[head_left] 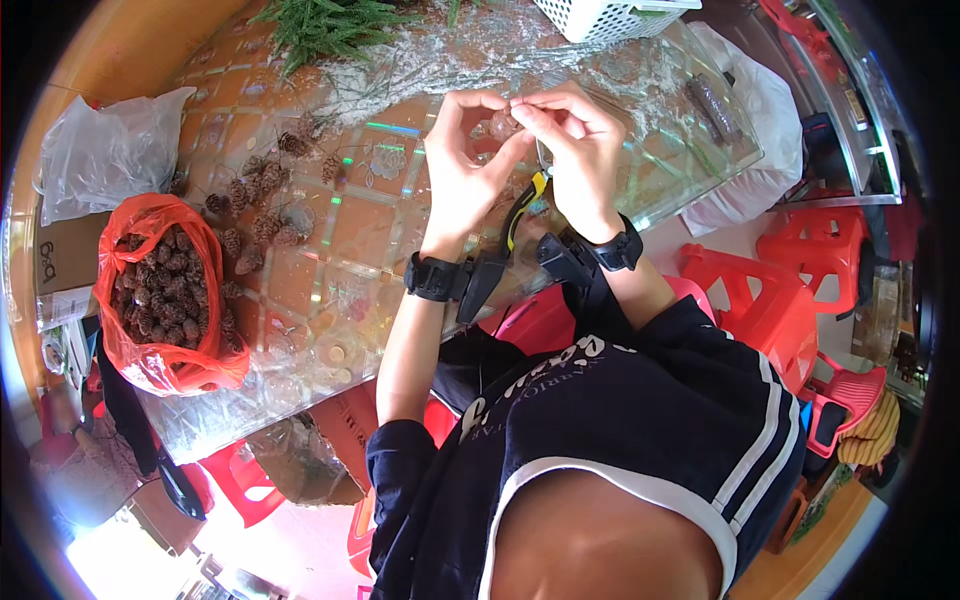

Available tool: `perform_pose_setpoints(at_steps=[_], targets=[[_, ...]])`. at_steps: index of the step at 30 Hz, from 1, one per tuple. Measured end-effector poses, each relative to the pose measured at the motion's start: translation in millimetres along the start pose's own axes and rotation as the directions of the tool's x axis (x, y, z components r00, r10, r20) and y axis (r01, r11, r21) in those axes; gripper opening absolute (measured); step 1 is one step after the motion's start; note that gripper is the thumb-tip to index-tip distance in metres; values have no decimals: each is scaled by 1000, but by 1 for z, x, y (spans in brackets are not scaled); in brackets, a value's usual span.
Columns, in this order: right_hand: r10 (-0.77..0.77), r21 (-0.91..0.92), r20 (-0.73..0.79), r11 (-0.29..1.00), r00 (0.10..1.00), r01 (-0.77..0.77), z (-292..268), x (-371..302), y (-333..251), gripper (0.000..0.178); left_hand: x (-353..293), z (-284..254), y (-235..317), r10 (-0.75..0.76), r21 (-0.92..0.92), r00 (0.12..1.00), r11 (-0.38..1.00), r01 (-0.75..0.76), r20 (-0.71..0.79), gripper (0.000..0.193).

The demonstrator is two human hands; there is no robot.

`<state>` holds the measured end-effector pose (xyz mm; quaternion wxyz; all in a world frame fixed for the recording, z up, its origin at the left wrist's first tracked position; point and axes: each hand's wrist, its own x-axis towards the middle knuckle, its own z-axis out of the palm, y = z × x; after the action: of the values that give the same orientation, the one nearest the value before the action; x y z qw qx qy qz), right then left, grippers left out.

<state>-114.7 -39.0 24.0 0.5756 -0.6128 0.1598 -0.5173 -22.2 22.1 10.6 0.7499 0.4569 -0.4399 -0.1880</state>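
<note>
My left hand and my right hand meet over the glass-topped table, thumbs and fingertips pinched together. What they pinch is too small to make out; a round brownish shape shows just below the fingertips. Yellow-and-black-handled pliers lie between my wrists, their metal end beside my right palm; I cannot tell if that hand touches them. To the left, loose pine cones with thin stems are scattered on the table. More pine cones fill an open red plastic bag.
Green artificial sprigs and white powdery flakes cover the far side. A white perforated basket stands at the back. A clear plastic bag sits far left. Red plastic stools stand to the right.
</note>
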Motion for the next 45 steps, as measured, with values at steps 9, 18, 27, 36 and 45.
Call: perform_pose_setpoints(at_steps=[9,18,27,36,45], targets=[[286,255,200,908,937,-331,-14,2,-10,5,0,-17,1,-407,-409,814,716,566,413,16],[300,496,-158,848,941,-187,1,-5,-5,9,1,5,24,192,522,954,803,-287,230,13],[387,407,-67,852,919,-330,-4,-3,-14,5,-2,9,21,-13,469,998,883,-19,65,14],[390,272,18,884,921,-380,-18,-3,-26,19,0,-8,7,-457,-455,830,695,557,319,19],[451,479,157,744,879,-467,-38,-16,6,24,12,-24,8,-488,-468,871,757,456,58,16]])
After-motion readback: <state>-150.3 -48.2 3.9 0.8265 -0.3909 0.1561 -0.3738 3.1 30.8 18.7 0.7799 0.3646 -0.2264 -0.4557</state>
